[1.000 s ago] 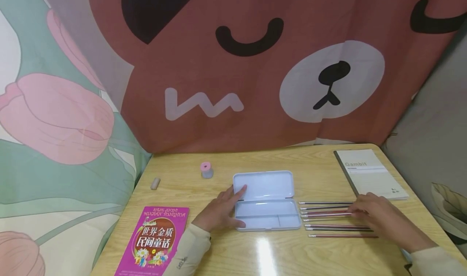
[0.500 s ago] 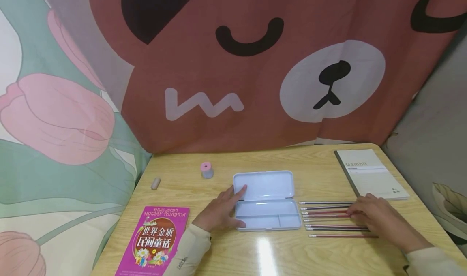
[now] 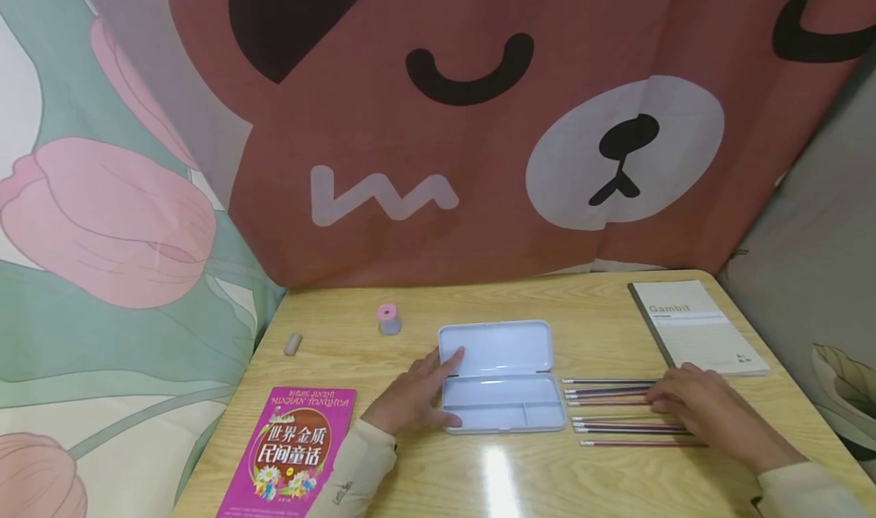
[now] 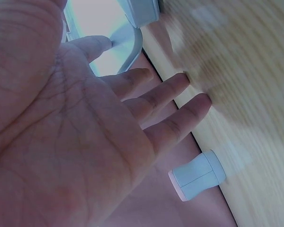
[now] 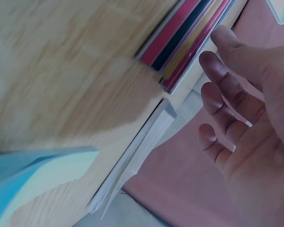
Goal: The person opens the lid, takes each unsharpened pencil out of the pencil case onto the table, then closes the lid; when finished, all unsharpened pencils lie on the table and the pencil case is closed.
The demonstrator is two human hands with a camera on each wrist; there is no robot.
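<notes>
An open pale blue pencil case (image 3: 499, 377) lies in the middle of the wooden table (image 3: 520, 472). My left hand (image 3: 414, 392) rests flat against its left end, straight fingers touching the lid's edge; the left wrist view shows the open palm (image 4: 85, 123) beside the case (image 4: 128, 47). Several pencils (image 3: 612, 411) lie in a row to the right of the case. My right hand (image 3: 705, 408) lies over their right ends, fingertips on the middle ones. In the right wrist view its fingers (image 5: 217, 104) are loosely bent and hold nothing, close to the pencils (image 5: 194, 33).
A magenta book (image 3: 290, 449) lies at the front left and a white Gambit notebook (image 3: 698, 328) at the back right. A pink-topped sharpener (image 3: 388, 319) and a small eraser (image 3: 292, 344) sit at the back left. A bear-print cloth (image 3: 479, 138) hangs behind the table.
My right hand has slid slightly left over the pencil ends, and the middle pencils have shifted a little. The left hand and the case have not moved.
</notes>
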